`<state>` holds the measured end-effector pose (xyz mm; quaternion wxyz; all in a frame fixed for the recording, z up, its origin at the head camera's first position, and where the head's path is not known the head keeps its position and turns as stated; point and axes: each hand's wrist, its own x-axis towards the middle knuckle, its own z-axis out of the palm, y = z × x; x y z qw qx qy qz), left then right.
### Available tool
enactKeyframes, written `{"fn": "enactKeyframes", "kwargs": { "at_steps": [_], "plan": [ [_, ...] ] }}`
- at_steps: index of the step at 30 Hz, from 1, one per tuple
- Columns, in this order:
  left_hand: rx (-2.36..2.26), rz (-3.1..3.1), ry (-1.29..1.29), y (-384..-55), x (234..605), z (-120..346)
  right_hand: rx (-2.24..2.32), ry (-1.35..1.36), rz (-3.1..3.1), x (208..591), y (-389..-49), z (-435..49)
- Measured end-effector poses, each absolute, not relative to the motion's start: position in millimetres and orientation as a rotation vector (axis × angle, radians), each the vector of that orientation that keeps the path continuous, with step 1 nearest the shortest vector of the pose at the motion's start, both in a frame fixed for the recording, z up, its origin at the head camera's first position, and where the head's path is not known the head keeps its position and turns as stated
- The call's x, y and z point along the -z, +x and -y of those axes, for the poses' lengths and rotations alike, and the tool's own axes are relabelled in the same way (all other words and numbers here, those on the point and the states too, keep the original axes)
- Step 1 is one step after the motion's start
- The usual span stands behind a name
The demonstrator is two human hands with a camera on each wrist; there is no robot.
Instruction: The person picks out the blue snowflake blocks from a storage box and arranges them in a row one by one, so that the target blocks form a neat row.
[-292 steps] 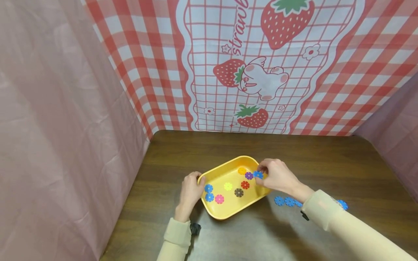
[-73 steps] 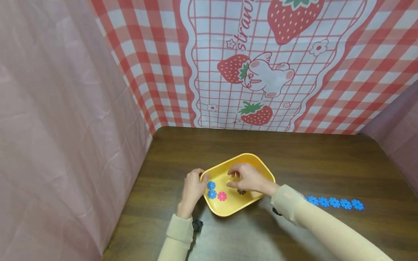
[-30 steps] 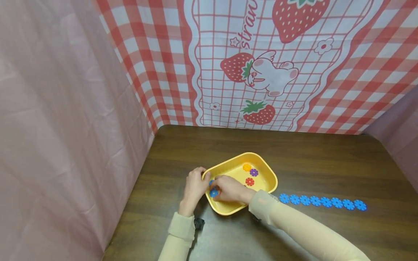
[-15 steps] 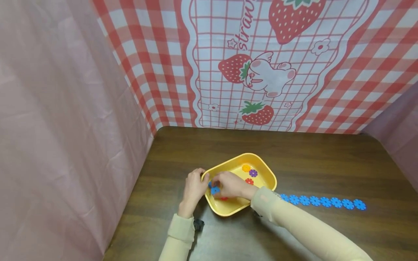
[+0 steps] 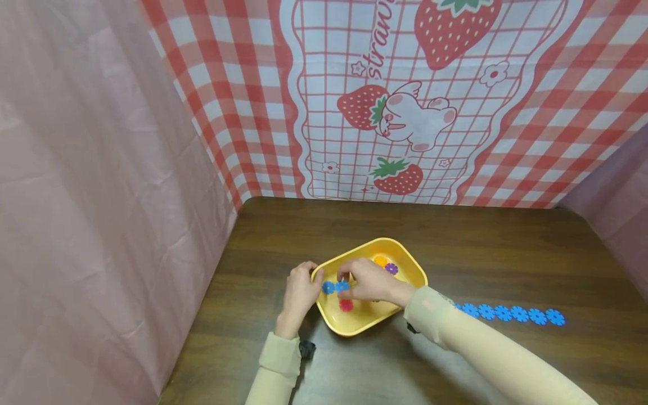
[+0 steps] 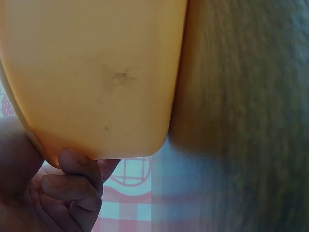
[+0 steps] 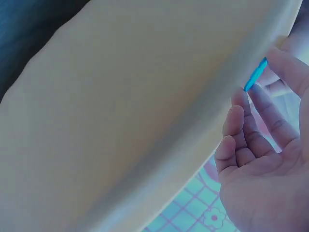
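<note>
My left hand [image 5: 298, 292] grips the left end of a yellow plastic tray [image 5: 354, 323]; in the left wrist view its fingers [image 6: 79, 166] curl at the tray's corner. Inside the tray, my right hand [image 5: 372, 280] pinches a blue snowflake disc [image 5: 342, 287] between thumb and fingertips. The right wrist view shows that blue disc [image 7: 256, 74] edge-on. Beside it, near my left thumb, is another blue disc [image 5: 328, 288]. A pink disc [image 5: 346, 305] lies below the right fingers, with orange [image 5: 380, 261] and purple discs [image 5: 391, 269] toward the far end. The right hand hides part of the tray floor.
A row of several blue discs [image 5: 518, 313] runs across the brown wooden table [image 5: 486, 247] to the right of the tray; my right sleeve [image 5: 455, 320] covers its near end. A checked strawberry cloth [image 5: 324, 112] hangs behind, and a pink curtain [image 5: 101, 197] hangs at left.
My right hand has lifted the pinched blue disc slightly and drawn it right, away from the tray's left end. Since the oldest frame, the blue row has lengthened. My left hand keeps its grip.
</note>
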<state>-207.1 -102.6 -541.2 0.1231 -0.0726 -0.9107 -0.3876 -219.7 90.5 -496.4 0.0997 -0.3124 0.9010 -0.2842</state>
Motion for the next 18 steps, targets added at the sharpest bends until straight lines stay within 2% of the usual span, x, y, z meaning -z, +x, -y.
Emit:
{"fn": "enactKeyframes", "kwargs": {
  "at_steps": [13, 18],
  "plan": [
    [1.167, 2.695, -0.161, -206.5, 539.3, 102.0, 0.783, -1.009, -2.802, 479.3, -210.2, -131.6],
    [1.17, 2.696, -0.156, -206.8, 539.3, 100.8, 0.779, -0.942, -2.819, 470.7, -206.6, -150.5]
  ]
}}
